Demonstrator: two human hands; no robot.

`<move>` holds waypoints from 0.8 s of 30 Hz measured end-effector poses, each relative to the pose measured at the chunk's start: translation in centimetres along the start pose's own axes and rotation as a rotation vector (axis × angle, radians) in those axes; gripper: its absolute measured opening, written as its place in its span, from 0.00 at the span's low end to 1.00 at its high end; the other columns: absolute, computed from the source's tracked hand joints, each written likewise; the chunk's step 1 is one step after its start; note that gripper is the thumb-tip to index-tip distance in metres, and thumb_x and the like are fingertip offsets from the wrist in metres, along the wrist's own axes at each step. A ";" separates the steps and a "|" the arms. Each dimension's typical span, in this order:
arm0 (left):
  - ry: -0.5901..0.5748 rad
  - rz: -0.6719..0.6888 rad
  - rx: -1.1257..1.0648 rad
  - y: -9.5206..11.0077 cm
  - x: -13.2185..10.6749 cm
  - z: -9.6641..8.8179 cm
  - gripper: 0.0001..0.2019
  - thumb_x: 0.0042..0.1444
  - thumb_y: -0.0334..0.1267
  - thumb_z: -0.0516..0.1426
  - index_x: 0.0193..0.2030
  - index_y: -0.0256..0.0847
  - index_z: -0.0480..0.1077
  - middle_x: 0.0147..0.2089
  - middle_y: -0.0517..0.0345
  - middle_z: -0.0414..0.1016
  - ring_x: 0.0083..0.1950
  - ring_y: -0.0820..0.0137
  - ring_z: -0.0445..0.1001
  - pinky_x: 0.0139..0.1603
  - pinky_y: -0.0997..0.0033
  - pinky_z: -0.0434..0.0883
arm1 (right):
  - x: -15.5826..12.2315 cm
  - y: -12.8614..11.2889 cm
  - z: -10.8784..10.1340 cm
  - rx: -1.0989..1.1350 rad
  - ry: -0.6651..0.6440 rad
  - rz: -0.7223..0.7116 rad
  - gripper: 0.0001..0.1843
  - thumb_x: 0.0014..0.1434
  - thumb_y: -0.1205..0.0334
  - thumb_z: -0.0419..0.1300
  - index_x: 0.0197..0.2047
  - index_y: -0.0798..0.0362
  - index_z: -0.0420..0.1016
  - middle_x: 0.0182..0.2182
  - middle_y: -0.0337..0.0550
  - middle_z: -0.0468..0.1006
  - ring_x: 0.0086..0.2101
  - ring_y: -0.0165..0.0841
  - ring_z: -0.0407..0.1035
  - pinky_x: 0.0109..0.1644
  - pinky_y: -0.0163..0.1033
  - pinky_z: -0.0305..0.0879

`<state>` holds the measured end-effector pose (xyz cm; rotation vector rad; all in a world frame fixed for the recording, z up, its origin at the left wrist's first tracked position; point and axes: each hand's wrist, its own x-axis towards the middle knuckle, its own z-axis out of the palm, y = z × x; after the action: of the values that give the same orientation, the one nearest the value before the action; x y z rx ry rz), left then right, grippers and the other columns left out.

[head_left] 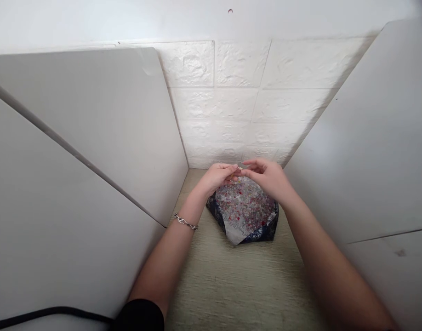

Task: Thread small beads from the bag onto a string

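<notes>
My left hand is closed, thumb against fingers, on a small pale yellowish piece too tiny to name. Facing it from the right, my right hand has its thumb and forefinger visibly apart, their tips right beside the small piece. Whether they touch it I cannot tell. Below both hands lies a heap of small beads, mostly clear, pink and red, on a pale sheet. Under the sheet is a dark blue patterned wrapping with folded edges.
The wrapping rests on a greenish wood-grain tabletop. Grey-white panels stand at the left and right, narrowing toward a white brick-patterned wall. A black cable runs along the lower left.
</notes>
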<state>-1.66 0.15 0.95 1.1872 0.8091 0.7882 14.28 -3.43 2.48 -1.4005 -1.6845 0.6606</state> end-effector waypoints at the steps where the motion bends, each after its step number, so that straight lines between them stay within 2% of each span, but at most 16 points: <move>1: 0.002 0.011 -0.012 0.0 0.0 0.0 0.14 0.45 0.46 0.60 0.31 0.34 0.73 0.34 0.53 0.73 0.28 0.80 0.65 0.31 0.76 0.61 | 0.1 0.3 0.1 0.063 0.003 0.043 0.17 0.49 0.52 0.58 0.38 0.54 0.74 0.30 0.43 0.76 0.29 0.31 0.68 0.34 0.37 0.63; 6: -0.037 0.032 0.003 0.0 0.0 -0.2 0.15 0.43 0.46 0.61 0.33 0.36 0.73 0.35 0.53 0.73 0.28 0.80 0.65 0.31 0.76 0.60 | 0.5 1.1 0.4 0.392 -0.116 0.241 0.19 0.49 0.47 0.56 0.36 0.54 0.74 0.32 0.44 0.76 0.25 0.28 0.65 0.32 0.35 0.63; 10: -0.092 0.043 0.129 0.4 -0.4 0.1 0.17 0.42 0.49 0.60 0.29 0.34 0.73 0.28 0.56 0.72 0.26 0.80 0.64 0.27 0.78 0.57 | 0.3 0.8 0.8 0.529 -0.169 0.254 0.17 0.46 0.48 0.60 0.30 0.55 0.75 0.28 0.42 0.76 0.26 0.27 0.65 0.31 0.33 0.61; 13: -0.098 0.030 0.184 0.6 -0.6 0.5 0.17 0.41 0.49 0.61 0.28 0.33 0.73 0.27 0.56 0.72 0.26 0.79 0.65 0.27 0.78 0.59 | 0.3 0.9 1.2 0.546 -0.104 0.247 0.13 0.44 0.53 0.62 0.28 0.55 0.75 0.26 0.41 0.75 0.26 0.27 0.64 0.32 0.33 0.60; 15: -0.061 0.003 0.178 0.6 -0.6 0.8 0.17 0.40 0.48 0.61 0.30 0.34 0.73 0.27 0.56 0.72 0.27 0.77 0.68 0.29 0.76 0.62 | 0.4 1.1 1.5 0.555 -0.050 0.243 0.10 0.43 0.56 0.61 0.27 0.55 0.74 0.25 0.40 0.74 0.25 0.26 0.63 0.32 0.33 0.60; 18: 0.078 0.003 0.175 0.5 -0.2 0.8 0.15 0.40 0.46 0.61 0.28 0.34 0.70 0.24 0.56 0.71 0.27 0.74 0.70 0.29 0.74 0.65 | 0.5 1.2 1.7 0.622 0.007 0.260 0.09 0.43 0.57 0.61 0.26 0.55 0.73 0.24 0.37 0.72 0.24 0.25 0.61 0.31 0.32 0.58; 21: 0.216 0.063 0.237 0.3 0.0 0.6 0.14 0.40 0.45 0.61 0.26 0.35 0.68 0.24 0.57 0.70 0.26 0.73 0.69 0.27 0.74 0.64 | 0.5 1.0 1.9 0.678 0.038 0.290 0.10 0.42 0.57 0.62 0.26 0.55 0.71 0.25 0.36 0.71 0.24 0.23 0.60 0.30 0.31 0.57; 24: 0.286 0.180 0.369 0.2 0.0 0.6 0.15 0.43 0.48 0.59 0.25 0.35 0.68 0.23 0.60 0.68 0.25 0.76 0.66 0.26 0.76 0.61 | 0.4 0.9 2.4 0.724 0.065 0.294 0.09 0.42 0.57 0.62 0.26 0.54 0.69 0.25 0.35 0.70 0.26 0.24 0.62 0.32 0.31 0.58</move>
<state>-1.19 -0.05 1.27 1.5113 1.1287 1.0003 12.75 -2.58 0.60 -1.1138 -1.0215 1.2266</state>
